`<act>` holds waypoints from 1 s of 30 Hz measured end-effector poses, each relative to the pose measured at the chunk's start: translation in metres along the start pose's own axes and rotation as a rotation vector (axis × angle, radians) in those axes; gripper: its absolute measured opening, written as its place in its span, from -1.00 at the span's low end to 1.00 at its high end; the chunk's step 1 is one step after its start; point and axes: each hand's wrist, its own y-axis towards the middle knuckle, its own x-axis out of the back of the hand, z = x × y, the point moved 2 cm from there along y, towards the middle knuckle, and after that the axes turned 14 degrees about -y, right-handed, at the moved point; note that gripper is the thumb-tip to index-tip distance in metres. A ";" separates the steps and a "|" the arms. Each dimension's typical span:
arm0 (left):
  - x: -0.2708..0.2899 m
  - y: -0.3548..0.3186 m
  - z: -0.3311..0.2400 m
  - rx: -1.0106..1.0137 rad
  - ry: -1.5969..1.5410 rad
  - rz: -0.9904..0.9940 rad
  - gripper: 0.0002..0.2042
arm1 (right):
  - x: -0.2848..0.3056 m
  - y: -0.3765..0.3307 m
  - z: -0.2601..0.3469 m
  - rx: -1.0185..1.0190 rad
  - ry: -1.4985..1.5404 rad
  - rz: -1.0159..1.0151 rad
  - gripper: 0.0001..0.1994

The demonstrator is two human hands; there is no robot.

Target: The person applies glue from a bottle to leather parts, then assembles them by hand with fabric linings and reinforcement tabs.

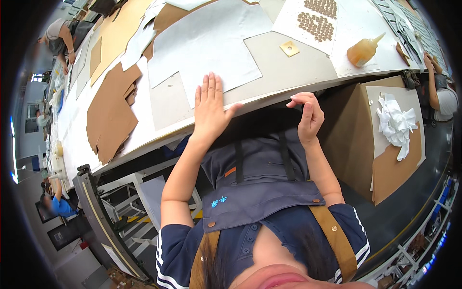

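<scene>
My left hand lies flat, fingers stretched out, on the near corner of a large white sheet cut to an irregular outline. Beneath that sheet is a grey board on the table. My right hand is just off the table's front edge, its fingers loosely bent and the thumb apart from them; nothing shows in it. Near the board's far right part lies a small yellowish square plate with a hole. Left of the board is a stack of brown cut pieces.
Rows of small brown discs lie on white paper. A yellow squeeze bottle with a pointed nozzle is at the right. Below stands a large cardboard box with crumpled white strips on its side board. Other people work at the far left and right.
</scene>
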 end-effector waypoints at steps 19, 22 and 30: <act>0.003 0.066 -0.055 -0.195 -1.120 0.474 -0.25 | 0.002 -0.010 0.000 -0.043 -0.027 -0.010 -0.78; -0.036 0.070 -0.039 -0.210 -0.009 0.035 -0.26 | 0.003 -0.007 0.004 -0.039 -0.023 -0.010 -0.80; -0.017 0.062 -0.061 -0.183 -1.376 0.483 -0.25 | 0.016 -0.025 -0.009 -0.058 -0.060 -0.018 -0.80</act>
